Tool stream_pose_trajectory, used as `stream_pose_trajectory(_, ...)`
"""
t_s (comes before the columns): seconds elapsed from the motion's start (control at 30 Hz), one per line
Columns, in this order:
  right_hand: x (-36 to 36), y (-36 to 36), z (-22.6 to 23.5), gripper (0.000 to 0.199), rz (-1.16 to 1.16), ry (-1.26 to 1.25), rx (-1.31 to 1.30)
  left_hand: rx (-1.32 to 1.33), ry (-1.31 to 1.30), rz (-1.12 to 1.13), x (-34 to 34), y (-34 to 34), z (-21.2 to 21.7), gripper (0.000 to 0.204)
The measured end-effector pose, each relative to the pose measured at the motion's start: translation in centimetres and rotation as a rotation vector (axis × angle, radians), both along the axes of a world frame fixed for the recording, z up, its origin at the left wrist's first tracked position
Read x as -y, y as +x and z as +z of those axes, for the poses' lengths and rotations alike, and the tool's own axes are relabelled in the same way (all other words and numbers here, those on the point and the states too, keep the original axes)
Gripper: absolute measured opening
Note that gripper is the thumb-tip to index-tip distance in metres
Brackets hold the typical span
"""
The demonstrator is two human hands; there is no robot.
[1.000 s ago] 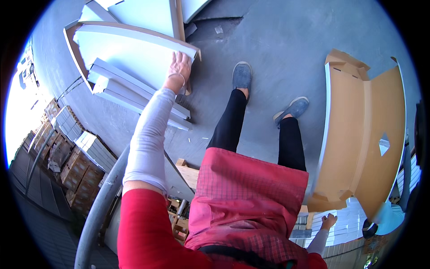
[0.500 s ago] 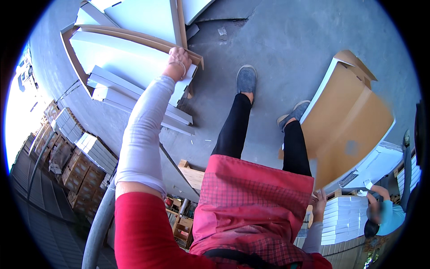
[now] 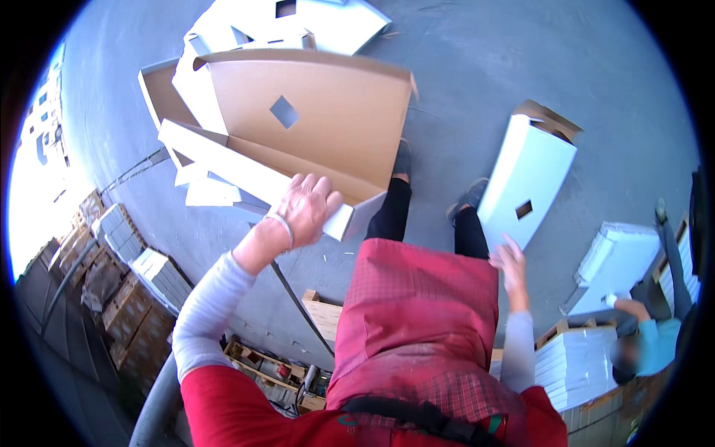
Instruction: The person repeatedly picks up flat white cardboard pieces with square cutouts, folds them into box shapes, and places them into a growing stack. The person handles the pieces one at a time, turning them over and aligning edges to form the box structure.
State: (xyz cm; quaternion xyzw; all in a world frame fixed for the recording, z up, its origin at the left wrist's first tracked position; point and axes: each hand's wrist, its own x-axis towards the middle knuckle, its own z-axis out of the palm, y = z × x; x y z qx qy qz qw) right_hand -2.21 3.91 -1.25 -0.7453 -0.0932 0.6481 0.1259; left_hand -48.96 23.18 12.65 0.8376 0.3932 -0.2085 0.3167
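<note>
My left hand (image 3: 309,208) is closed over the near white edge of a long cardboard box (image 3: 320,112), white outside and brown inside. The box stands tilted open, with a diamond-shaped hole in its tall far panel. My right hand (image 3: 512,267) is just off the near end of a second, narrow white cardboard box (image 3: 530,175), fingers stretched out and slightly blurred. That box looks folded shut along its length, has a small diamond hole, and a brown flap sticks up at its far end. I cannot tell whether the right hand touches it.
More white cardboard pieces (image 3: 328,26) lie beyond the left box. My feet stand on the concrete floor between the boxes. At right, a co-worker in a blue top (image 3: 659,346) is beside stacked white cartons (image 3: 585,365). A metal rail (image 3: 160,402) and loaded pallets (image 3: 134,313) are at left.
My left hand has come nearer, pulling up the left box's near edge, and its brown inside now shows. The right box has gone from broad open cardboard to a narrow closed shape. My right hand has moved forward.
</note>
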Motion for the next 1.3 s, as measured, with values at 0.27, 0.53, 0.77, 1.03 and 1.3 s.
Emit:
stream_pose_trajectory(0.27, -8.5, -7.4, 8.9, 0.074, -0.06, -0.073, -0.337, 0.251, 0.317, 0.054, 4.2, 9.8, 13.6, 0.022)
stream_pose_trajectory(0.53, -4.0, -7.4, 10.9, 0.059, -0.156, -0.342, -0.566, 0.358, 0.292, -0.373, 7.0, 17.6, 18.0, 0.02)
stream_pose_trajectory(0.77, -1.0, -7.7, 14.8, 0.036, -0.791, -0.193, -0.613, 0.333, 0.423, -0.425, 10.6, 15.2, 19.1, 0.025)
stream_pose_trajectory(1.03, -0.4, -4.7, 19.6, 0.031, -0.779, 0.136, -0.529, 0.262, -0.064, -0.1, 14.6, 12.0, 18.6, 0.043)
stream_pose_trajectory(1.3, 0.6, -6.1, 24.9, 0.035, -0.701, 0.249, -0.504, 0.142, -0.382, 0.222, 17.1, 13.4, 20.3, 0.042)
